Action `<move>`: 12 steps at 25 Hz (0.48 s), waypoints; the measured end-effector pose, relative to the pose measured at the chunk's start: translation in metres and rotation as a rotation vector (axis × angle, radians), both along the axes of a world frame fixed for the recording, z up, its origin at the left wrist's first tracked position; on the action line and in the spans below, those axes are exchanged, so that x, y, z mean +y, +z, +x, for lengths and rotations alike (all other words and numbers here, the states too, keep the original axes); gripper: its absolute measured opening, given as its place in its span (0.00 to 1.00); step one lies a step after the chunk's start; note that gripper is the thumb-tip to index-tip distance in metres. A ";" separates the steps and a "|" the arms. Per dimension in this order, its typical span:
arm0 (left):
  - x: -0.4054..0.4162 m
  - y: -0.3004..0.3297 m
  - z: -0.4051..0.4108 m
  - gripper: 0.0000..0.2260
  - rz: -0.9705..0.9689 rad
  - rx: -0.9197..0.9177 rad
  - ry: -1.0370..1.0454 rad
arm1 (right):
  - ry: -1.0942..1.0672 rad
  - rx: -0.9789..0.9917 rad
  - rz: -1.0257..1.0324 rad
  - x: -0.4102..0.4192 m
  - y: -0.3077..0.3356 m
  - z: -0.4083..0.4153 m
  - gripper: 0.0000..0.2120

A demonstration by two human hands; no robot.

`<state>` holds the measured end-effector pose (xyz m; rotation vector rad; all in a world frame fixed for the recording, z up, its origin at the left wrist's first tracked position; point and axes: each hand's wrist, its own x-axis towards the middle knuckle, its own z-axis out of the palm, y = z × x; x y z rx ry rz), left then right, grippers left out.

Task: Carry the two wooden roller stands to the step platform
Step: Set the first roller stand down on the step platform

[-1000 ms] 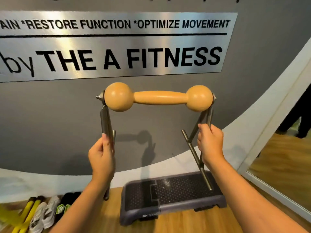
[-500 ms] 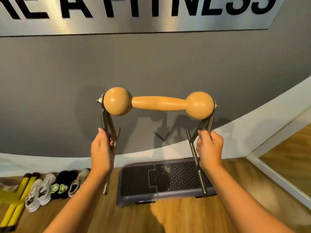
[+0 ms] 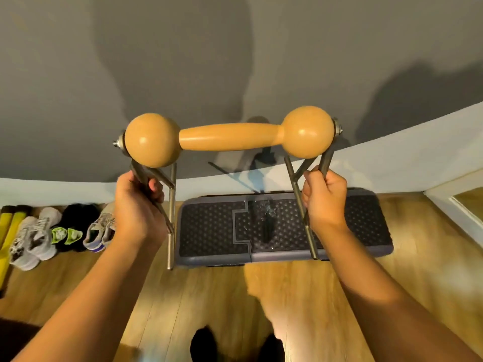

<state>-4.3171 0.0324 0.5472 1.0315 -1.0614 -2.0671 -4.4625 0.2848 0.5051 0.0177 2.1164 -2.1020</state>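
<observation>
Beside the step platform [image 3: 285, 226], shoes [image 3: 39, 236] line the wall.

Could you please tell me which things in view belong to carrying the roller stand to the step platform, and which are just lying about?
Part of the job:
wooden roller stand
step platform
left hand
right hand

Just lying about:
shoes along the wall
yellow rollers at far left
</observation>
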 end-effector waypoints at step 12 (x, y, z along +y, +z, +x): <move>-0.032 -0.241 0.027 0.13 0.330 -0.039 0.164 | 0.242 -0.054 0.222 -0.003 -0.215 0.033 0.14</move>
